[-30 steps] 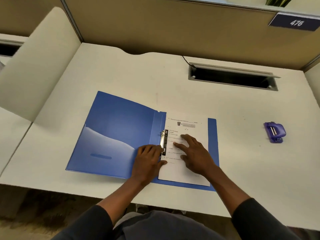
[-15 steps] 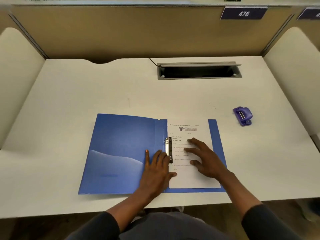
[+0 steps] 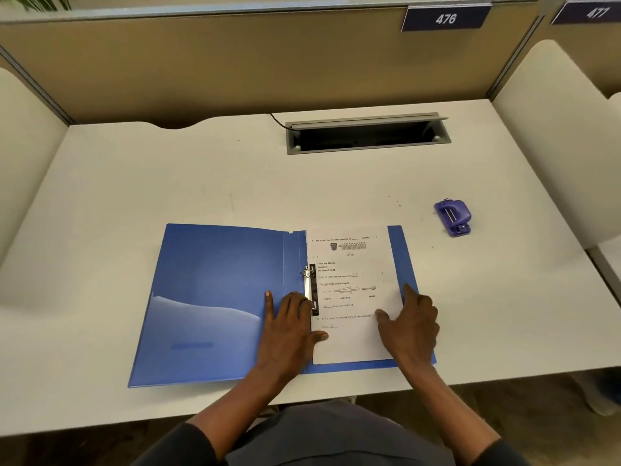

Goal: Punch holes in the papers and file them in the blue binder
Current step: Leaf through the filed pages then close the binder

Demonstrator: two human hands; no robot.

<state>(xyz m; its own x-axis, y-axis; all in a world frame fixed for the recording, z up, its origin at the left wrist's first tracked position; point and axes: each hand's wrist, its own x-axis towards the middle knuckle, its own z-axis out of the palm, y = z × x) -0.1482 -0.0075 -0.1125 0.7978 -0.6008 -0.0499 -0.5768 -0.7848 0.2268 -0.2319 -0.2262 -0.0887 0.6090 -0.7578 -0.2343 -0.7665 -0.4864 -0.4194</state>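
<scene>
Open blue plastic binder (image 3: 215, 297) lies flat on the white desk (image 3: 168, 183), printed white worksheet (image 3: 353, 297) on its right half, long axis running away from the person. Metal ring clip (image 3: 311, 287) touches the left hand (image 3: 289, 327), fingers spread flat, holding nothing. Right hand (image 3: 410, 327) rests loosely splayed on the sheet's right edge. Left hand is nearer the clip; likely it closes the clip.

Bright even light, soft shadows; wide-angle bend at edges.

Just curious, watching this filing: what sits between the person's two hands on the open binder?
In the head view, the printed worksheet fills the gap between the left hand and right hand, lying on the blue binder.
</scene>
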